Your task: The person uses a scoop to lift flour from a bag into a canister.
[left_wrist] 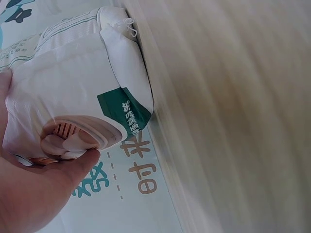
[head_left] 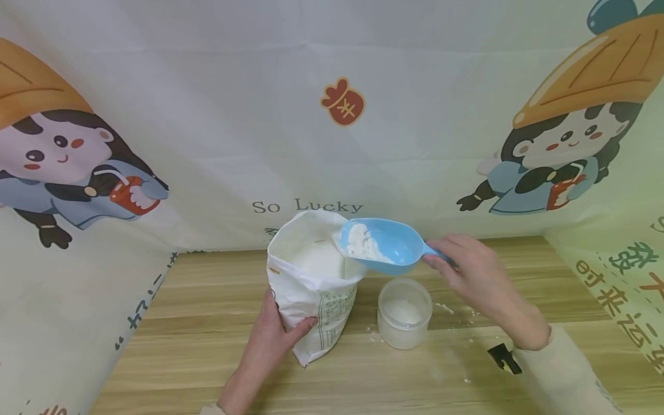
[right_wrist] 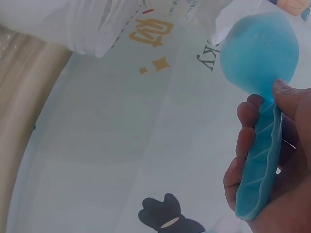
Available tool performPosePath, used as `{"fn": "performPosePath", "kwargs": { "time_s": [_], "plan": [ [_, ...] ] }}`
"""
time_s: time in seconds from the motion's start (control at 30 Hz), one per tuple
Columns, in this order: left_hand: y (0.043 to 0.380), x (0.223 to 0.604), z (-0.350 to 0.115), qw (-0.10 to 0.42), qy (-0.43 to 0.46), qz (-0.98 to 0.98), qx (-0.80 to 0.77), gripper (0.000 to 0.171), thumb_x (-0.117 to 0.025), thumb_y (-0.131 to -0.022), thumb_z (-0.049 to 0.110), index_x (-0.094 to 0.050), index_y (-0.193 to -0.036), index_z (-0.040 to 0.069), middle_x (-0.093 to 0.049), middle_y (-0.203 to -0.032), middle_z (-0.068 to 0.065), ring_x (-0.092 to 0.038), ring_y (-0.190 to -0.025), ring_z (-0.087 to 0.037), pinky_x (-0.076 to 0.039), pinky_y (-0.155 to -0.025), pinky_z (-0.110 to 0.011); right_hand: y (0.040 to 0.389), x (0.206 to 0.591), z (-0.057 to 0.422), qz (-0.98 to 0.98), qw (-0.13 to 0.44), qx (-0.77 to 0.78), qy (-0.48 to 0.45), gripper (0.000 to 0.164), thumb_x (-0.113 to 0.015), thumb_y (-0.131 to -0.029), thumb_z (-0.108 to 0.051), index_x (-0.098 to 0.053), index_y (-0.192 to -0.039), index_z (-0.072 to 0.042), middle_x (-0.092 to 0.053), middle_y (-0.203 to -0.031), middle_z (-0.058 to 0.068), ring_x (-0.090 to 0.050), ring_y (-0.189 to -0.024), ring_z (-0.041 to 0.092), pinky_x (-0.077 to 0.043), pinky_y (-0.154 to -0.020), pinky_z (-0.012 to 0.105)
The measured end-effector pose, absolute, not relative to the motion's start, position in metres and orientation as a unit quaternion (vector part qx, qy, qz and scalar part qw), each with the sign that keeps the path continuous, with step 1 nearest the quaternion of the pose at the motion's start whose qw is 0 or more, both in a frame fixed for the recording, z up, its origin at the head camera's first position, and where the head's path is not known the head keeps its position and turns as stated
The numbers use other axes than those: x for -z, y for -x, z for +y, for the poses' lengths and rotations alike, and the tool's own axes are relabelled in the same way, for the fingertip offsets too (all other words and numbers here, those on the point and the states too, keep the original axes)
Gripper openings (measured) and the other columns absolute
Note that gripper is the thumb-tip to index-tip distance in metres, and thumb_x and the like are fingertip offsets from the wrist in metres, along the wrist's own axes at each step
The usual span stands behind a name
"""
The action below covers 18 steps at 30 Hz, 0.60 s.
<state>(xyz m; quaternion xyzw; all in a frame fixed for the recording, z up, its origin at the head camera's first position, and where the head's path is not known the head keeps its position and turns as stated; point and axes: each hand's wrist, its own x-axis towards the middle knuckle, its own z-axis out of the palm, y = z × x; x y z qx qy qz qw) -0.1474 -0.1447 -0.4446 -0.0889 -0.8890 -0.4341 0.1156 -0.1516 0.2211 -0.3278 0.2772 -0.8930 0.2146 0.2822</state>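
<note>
My right hand (head_left: 474, 274) grips the handle of a blue scoop (head_left: 396, 242), its fingers curled round the handle in the right wrist view. White powder (head_left: 361, 242) lies toward the scoop's front end, which overlaps the right rim of an open white bag (head_left: 327, 288). More white powder fills the bag's inside. My left hand (head_left: 272, 331) holds the bag low on its left side, thumb across the front. In the left wrist view the bag (left_wrist: 63, 82) shows a green label and a printed picture. Below the scoop stands a clear round jar (head_left: 404, 328) with white powder inside.
Spilled powder dots the wooden table (head_left: 207, 323) around the jar. A small black object (head_left: 503, 358) sits by my right sleeve (head_left: 557, 369). A printed white backdrop (head_left: 233, 115) rises behind the table and along both sides.
</note>
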Motion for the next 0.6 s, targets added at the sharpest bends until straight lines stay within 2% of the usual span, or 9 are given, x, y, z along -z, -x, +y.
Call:
{"fn": "performPosePath", "kwargs": {
  "time_s": [0.2, 0.43, 0.6],
  "plan": [
    [0.149, 0.446, -0.145, 0.117, 0.093, -0.887, 0.437, 0.098, -0.09, -0.082, 0.028, -0.029, -0.153, 0.003, -0.06, -0.127, -0.02, -0.061, -0.118, -0.039, -0.049, -0.101, -0.059, 0.149, 0.333, 0.233, -0.89, 0.294, -0.211, -0.278, 0.018, -0.078, -0.09, -0.01, -0.075, -0.108, -0.004, -0.075, -0.099, 0.007, -0.067, -0.094, 0.029, -0.056, -0.077, 0.048],
    [0.148, 0.445, -0.145, 0.114, 0.09, -0.887, 0.439, 0.099, -0.09, -0.081, 0.029, -0.028, -0.154, 0.002, -0.059, -0.129, -0.021, -0.06, -0.119, -0.04, -0.048, -0.102, -0.059, 0.144, 0.339, 0.25, -0.887, 0.309, -0.2, -0.278, 0.019, -0.075, -0.094, -0.016, -0.076, -0.111, -0.006, -0.073, -0.093, 0.001, -0.059, -0.081, 0.017, -0.05, -0.066, 0.039],
    [0.148, 0.445, -0.145, 0.108, 0.086, -0.887, 0.442, 0.098, -0.089, -0.082, 0.03, -0.028, -0.154, 0.002, -0.06, -0.128, -0.02, -0.061, -0.118, -0.04, -0.049, -0.101, -0.06, 0.141, 0.343, 0.261, -0.889, 0.312, -0.192, -0.274, 0.019, -0.076, -0.092, -0.014, -0.076, -0.11, -0.008, -0.074, -0.095, 0.001, -0.062, -0.084, 0.018, -0.052, -0.069, 0.042]
  ]
}}
